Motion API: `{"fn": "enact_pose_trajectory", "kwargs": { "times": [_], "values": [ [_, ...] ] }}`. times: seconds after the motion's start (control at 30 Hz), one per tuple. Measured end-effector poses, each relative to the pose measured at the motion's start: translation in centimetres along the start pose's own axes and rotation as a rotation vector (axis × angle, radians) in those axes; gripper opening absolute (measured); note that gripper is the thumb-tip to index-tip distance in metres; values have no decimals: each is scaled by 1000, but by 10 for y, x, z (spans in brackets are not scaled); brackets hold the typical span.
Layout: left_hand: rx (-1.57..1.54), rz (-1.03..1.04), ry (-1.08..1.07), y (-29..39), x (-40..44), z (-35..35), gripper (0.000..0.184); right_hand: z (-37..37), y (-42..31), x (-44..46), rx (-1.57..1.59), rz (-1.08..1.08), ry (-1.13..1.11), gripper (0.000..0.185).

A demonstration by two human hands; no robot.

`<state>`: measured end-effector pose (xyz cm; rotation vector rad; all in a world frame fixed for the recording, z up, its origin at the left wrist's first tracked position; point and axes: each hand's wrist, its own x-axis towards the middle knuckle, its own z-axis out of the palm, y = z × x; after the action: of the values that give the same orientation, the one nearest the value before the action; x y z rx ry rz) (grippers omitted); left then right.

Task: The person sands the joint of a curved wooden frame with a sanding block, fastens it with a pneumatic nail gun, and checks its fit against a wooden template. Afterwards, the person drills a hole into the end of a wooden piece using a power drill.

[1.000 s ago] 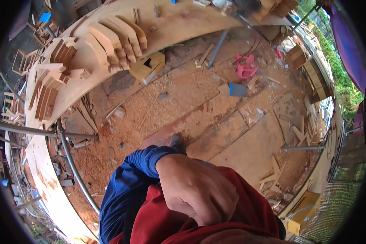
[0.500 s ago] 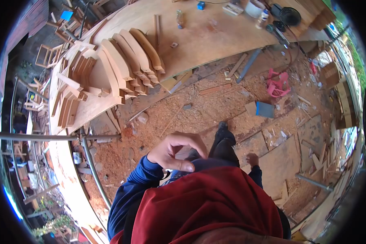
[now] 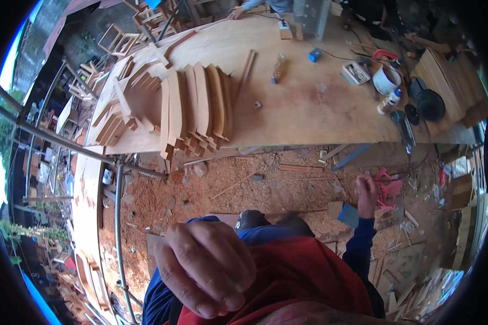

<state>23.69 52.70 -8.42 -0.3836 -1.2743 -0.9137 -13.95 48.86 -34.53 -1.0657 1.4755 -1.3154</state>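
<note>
My left hand is raised close to the camera in front of my red shirt. Its fingers bend downward with small gaps between them, and nothing shows in it; the palm is hidden. Out to the right, my right hand hangs over the littered floor, fingers loosely bent and no object visible in it. From this angle it overlaps the edge of a pink plastic stool. Beyond both hands stands a large plywood table. Curved wooden pieces are stacked on its left part, apart from my hands.
A cordless drill, a glue bottle, a white bucket and a black fan are at the table's right. A plastic bottle stands midtable. Metal pipes rise at left. Another person's hand rests at the far edge.
The view has turned up toward the table, and the table now appears closer. My left hand has come nearer the camera, fingers now pointing down. My right arm has swung forward and outward.
</note>
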Motion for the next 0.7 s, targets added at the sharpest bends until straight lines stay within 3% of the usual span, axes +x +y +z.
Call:
{"fn": "enact_pose_trajectory", "kwargs": {
  "times": [0.03,0.13,0.2,0.27,0.3,0.33,0.43,0.5,0.53,0.63,0.7],
  "values": [
    [-50,-40,-58,-3,5,2,11,13,-80,-3,143,-217,-115,10],
    [-201,-85,-238,-35,31,10,14,40,-238,-48,324,-1067,-458,13],
    [-234,-123,-387,-47,47,3,18,37,-280,-58,440,-1397,-855,16],
    [-322,-173,-409,-58,56,7,16,37,-293,-69,468,-1491,-971,10],
    [-365,-195,-423,-63,59,9,16,44,-298,-78,479,-1483,-904,4],
    [-369,-198,-433,-65,62,9,16,47,-302,-83,485,-1484,-841,11],
    [-418,-262,-447,-67,65,11,15,43,-300,-84,599,-1385,-999,4],
    [-506,-369,-477,-69,71,12,12,45,-300,-88,616,-1325,-991,9],
    [-520,-316,-404,-66,65,9,15,46,-299,-91,629,-1291,-987,12],
    [-667,-223,-267,-65,49,5,16,61,-286,-101,725,-1430,-706,19],
    [-750,-320,-335,-68,49,0,14,52,-282,-101,730,-1257,-912,19]
  ]
}}
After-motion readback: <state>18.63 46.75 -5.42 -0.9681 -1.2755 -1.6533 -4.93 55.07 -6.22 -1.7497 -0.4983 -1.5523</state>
